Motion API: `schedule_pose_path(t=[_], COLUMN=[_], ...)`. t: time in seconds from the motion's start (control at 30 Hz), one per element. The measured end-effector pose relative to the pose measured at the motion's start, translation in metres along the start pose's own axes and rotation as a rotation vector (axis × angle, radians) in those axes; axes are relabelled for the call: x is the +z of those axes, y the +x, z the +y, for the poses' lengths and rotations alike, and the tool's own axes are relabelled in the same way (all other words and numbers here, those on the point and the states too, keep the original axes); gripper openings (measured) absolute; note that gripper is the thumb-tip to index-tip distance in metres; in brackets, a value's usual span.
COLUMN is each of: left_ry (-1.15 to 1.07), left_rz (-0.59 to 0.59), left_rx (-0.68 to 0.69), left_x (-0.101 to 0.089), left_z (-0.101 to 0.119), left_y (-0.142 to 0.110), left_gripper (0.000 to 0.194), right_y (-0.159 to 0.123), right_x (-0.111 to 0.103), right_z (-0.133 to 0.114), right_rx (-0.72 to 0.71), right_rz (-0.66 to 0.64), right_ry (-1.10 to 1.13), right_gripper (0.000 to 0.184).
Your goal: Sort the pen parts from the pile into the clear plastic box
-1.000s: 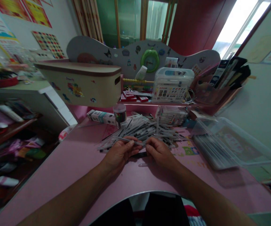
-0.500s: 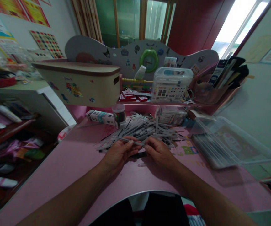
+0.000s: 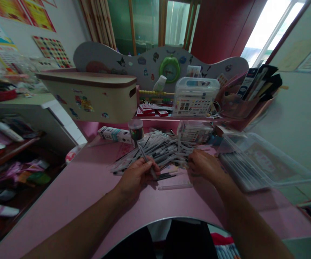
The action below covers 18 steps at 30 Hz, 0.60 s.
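Where fingers [image 3: 146,165] grip, the pen [image 3: 143,153] slants away leftward.

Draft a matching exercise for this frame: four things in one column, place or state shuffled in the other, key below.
Column 1
1. Bare left hand
2. Heap of slim white, grey and clear pens
3. Round green plastic clock
4. Clear plastic case with printed label

Column 2
A. Against the grey backboard
B. Upright, handle at top
C. Spread across the middle of the pink desk
D. Holding a slim grey pen at a slant

Pairs: 1-D, 2-C, 3-A, 4-B
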<state>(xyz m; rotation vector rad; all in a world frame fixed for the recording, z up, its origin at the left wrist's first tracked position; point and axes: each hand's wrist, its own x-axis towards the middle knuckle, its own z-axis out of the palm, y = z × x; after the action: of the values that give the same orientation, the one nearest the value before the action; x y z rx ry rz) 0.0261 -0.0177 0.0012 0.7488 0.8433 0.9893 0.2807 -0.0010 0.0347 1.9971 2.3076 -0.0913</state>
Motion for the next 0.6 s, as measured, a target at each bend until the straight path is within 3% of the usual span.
schedule_pose_path(t=[0.37,0.6], left_ry=[0.092,0.149], left_rz=[0.002,-0.026], left_rx=[0.015,-0.004], left_x=[0.0,0.006], left_z=[-0.005,-0.009], left_y=[0.002,-0.007], left_gripper=[0.012,0.024], right_y=[-0.004,-0.007], right_x=[0.001,0.001], right_z=[-0.014,-0.014], right_rx=[0.005,-0.01], right_rz=[-0.041,-0.046], right_ry=[-0.049,0.008], right_gripper=[0.023,0.016])
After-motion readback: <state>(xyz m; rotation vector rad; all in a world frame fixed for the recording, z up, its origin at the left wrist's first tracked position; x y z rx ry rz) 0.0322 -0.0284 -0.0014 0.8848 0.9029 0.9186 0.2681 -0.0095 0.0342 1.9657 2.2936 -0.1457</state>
